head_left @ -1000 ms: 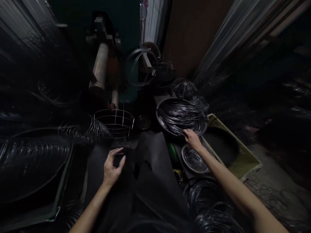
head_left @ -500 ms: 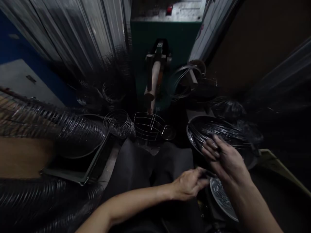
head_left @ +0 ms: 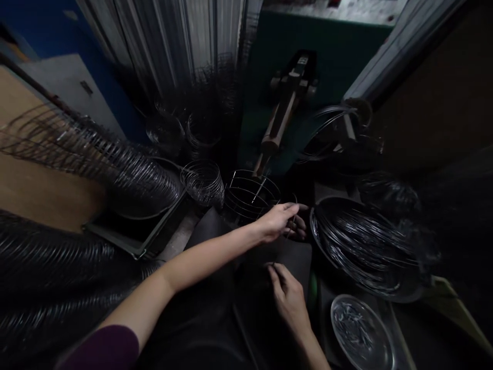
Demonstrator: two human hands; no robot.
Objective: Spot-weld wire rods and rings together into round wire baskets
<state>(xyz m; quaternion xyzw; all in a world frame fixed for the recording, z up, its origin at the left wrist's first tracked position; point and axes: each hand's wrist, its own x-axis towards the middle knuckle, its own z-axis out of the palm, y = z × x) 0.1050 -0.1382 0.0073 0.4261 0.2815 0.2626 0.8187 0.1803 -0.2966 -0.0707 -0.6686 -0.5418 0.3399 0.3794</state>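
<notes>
Head view, dim and partly blurred: a thin wire ring sits in the pinched fingers of the left hand, which reaches across the body and grips it just beside the right rim of a round wire basket. The basket stands upright at the far edge of the dark lap, under the slanted machine arm. Nearer the body, the right hand rests on the lap with its fingertips drawn together; whether they hold anything cannot be told. To the right of both hands is a wide pan heaped with wire rings, and in front of it a small dish of short metal pieces. On the left, long coils of wire rings lie across a tray.
</notes>
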